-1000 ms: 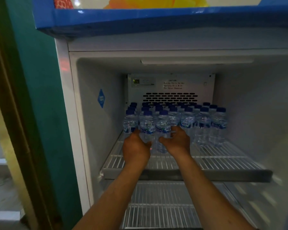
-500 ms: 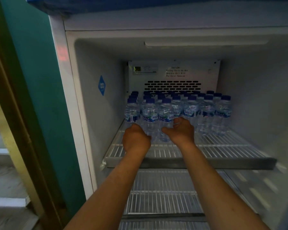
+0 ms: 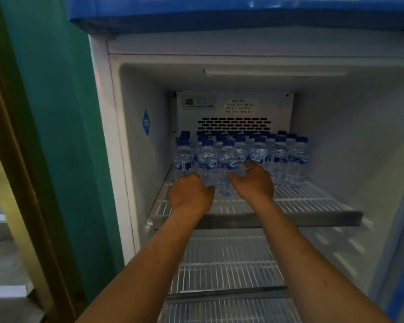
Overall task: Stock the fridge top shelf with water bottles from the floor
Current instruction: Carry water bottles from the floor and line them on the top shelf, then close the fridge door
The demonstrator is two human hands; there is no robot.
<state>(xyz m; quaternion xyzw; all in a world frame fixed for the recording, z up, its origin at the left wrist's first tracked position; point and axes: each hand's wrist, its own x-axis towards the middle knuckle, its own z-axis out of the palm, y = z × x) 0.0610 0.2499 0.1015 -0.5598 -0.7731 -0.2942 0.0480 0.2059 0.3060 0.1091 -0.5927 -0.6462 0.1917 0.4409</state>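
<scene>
Several small clear water bottles (image 3: 258, 155) with blue caps and blue labels stand in rows at the back of the fridge's top wire shelf (image 3: 313, 201). My left hand (image 3: 191, 194) is curled around the base of a front-row bottle (image 3: 207, 163) on the left side. My right hand (image 3: 253, 180) hovers just right of the neighbouring front bottle (image 3: 227, 166), fingers spread, thumb near its lower part and forefinger pointing at the row behind. The left hand's fingertips are hidden behind its back.
The fridge is open, with a white interior, a vent panel (image 3: 233, 124) at the back and a second wire shelf (image 3: 226, 264) below. The front half of the top shelf is bare wire. A green wall (image 3: 56, 113) and a door frame stand to the left.
My right hand has loosened from the bottles and its fingers have spread apart. Both hands sit slightly nearer the shelf's front. The camera has shifted a little.
</scene>
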